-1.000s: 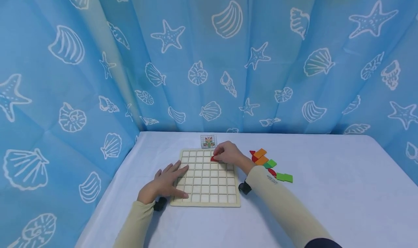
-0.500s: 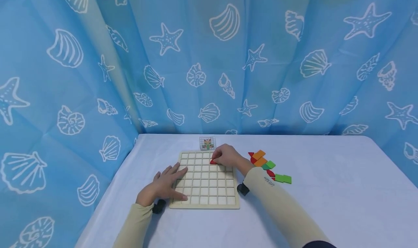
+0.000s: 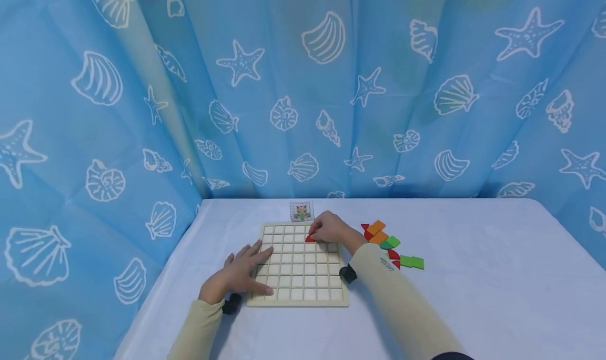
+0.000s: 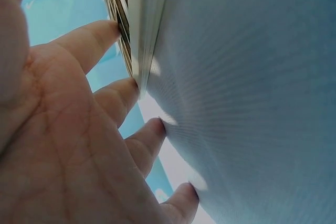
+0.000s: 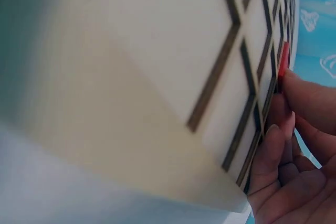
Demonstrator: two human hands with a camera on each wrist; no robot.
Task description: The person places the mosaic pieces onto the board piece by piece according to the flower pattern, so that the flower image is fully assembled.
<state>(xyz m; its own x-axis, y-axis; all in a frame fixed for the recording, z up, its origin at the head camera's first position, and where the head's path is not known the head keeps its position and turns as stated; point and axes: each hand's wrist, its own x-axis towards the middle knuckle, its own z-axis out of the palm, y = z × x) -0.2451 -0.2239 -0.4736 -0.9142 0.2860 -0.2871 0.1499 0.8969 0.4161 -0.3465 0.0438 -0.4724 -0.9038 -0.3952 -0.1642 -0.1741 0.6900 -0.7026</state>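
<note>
A cream board (image 3: pixel 298 303) divided by raised lines into square cells lies on the white table. My left hand (image 3: pixel 239 273) rests spread over its left side, thumb and forefinger reaching onto the cells. In the left wrist view, some fingertips (image 4: pixel 128 85) touch the board's edge and others meet the cloth. My right hand (image 3: pixel 331 227) pinches a small red piece (image 3: pixel 310 238) at a cell near the board's far right part. The right wrist view shows the red piece (image 5: pixel 284 59) standing edge-on against the grid, thumb and finger at its lower end; its full shape is hidden.
Beyond the board's far edge lies a small card (image 3: pixel 302 211) with a coloured grid picture. Right of the board is a loose cluster of orange pieces (image 3: pixel 377 236), green pieces (image 3: pixel 412 262) and red pieces (image 3: pixel 394 254). A blue shell-print curtain (image 3: pixel 303 86) hangs behind.
The whole head view has shifted slightly. My right hand stays at the same part of the board with the red piece, moving very little. The left hand has not moved.
</note>
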